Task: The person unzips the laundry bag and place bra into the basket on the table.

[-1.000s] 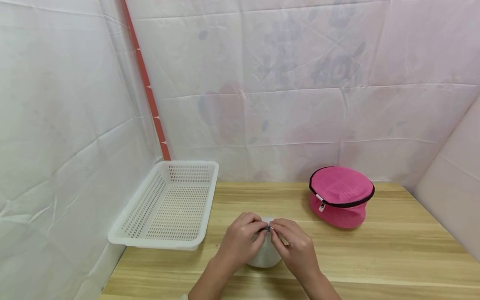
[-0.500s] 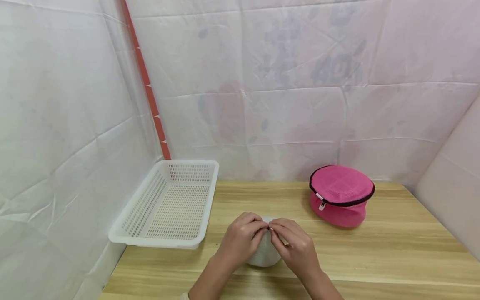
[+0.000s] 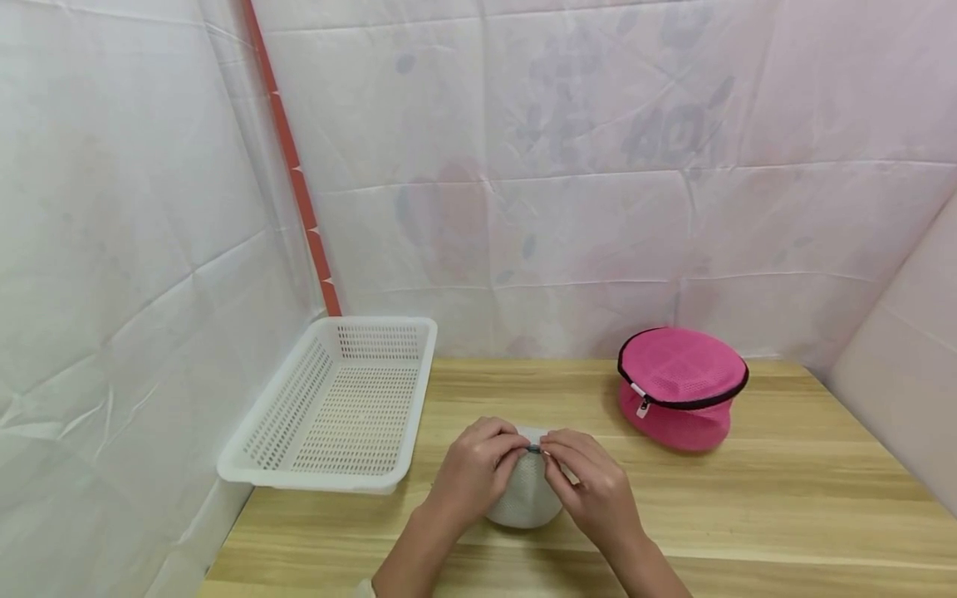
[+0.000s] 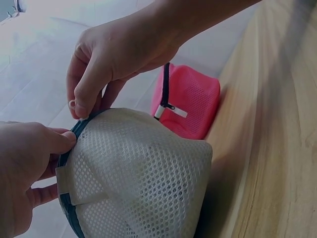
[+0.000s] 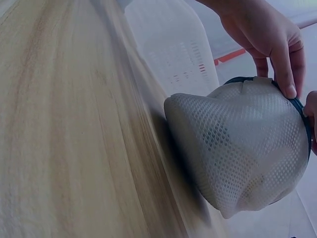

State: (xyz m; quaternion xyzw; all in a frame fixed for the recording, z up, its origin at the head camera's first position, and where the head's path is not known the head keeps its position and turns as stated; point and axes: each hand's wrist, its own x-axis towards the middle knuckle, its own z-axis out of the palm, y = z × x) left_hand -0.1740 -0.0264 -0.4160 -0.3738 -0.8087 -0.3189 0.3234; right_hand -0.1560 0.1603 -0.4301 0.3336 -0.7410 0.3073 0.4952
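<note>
A white mesh laundry bag point(image 3: 526, 492) with a dark teal zipper point(image 4: 70, 210) along its rim stands on the wooden table between my hands. My left hand point(image 3: 473, 469) pinches the zipper edge on the left, beside a small fabric tab point(image 4: 64, 184). Just to the right of it, my right hand point(image 3: 591, 486) pinches the same rim at the zipper pull; a small pale loop point(image 4: 72, 104) shows at its fingertips in the left wrist view. A short strip of zipper shows between the two hands. Part of the bag's top is hidden behind the fingers.
A white perforated plastic basket point(image 3: 407, 453) stands at the left, by the sheeted wall. At the back right sits a zipped pink mesh bag point(image 3: 682, 365) with a black zipper. White sheeting point(image 3: 583, 224) hangs behind the wooden table point(image 3: 785, 515).
The fingertips of my two hands have drawn slightly apart, with a little more of the zipper showing between them. The left hand has shifted slightly to the left. Basket and pink bag stay put.
</note>
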